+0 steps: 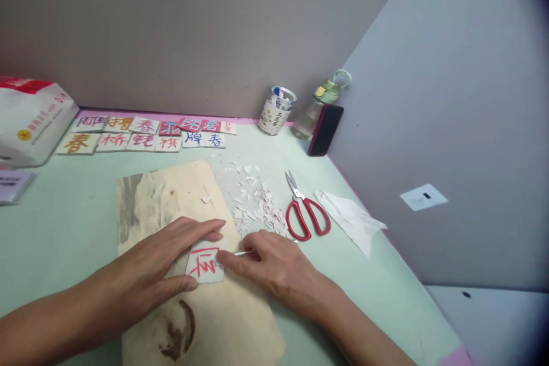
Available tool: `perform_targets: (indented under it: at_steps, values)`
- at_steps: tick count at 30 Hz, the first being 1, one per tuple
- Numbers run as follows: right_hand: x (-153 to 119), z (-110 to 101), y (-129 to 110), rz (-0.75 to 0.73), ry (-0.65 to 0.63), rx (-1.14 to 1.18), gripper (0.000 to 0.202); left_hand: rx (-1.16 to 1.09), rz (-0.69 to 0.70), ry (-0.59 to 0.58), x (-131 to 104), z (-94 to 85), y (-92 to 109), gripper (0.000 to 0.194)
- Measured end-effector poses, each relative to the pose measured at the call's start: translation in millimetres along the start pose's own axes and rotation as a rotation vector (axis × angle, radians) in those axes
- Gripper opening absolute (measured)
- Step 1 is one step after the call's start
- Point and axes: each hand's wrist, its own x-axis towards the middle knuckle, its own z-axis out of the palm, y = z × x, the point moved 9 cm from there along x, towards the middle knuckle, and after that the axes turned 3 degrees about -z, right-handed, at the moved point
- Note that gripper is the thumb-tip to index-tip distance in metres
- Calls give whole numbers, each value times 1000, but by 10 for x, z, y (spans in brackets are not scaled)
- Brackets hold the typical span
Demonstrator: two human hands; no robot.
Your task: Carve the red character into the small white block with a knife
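Observation:
A white card [206,266] with a red handwritten character lies on a wooden board [231,320]. My left hand [171,254] spans the card's left side, fingers along its top edge and thumb at its lower left, holding it down. At its right edge, my right hand [268,260] pinches a thin, pale, blade-like tool [243,253]. The right forefinger or thumb tip touches the card there. Most of the tool is hidden in my fingers, so its exact kind does not show. A small scrap [206,200] rests on the board above my left hand.
White shavings [257,200] lie right of the board, beside red-handled scissors [306,211] and a crumpled tissue [351,220]. Two rows of lettered cards [141,142] line the back. A jar [277,114], a bottle [306,117] and an upright phone [326,130] stand behind; a white package [34,126] sits left.

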Motion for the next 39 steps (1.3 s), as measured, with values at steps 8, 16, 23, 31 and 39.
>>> perform_targets:
  at_steps: [8,16,23,31,39]
  values:
    - [-21,-81,-111,-140,124,-95,33,-23,-9,22,-18,21,-38,67]
    - [-34,-110,-139,-124,214,-158,33,-5,-15,25,-15,-10,-20,71]
    - [-75,-148,-177,-139,279,-180,32,24,-12,41,-7,-36,-12,77]
    - [-264,-363,393,285,520,27,62,-7,-76,9,-2,6,-46,78]
    - [-300,-42,551,606,297,985,27,40,-126,85,-17,-16,-19,90]
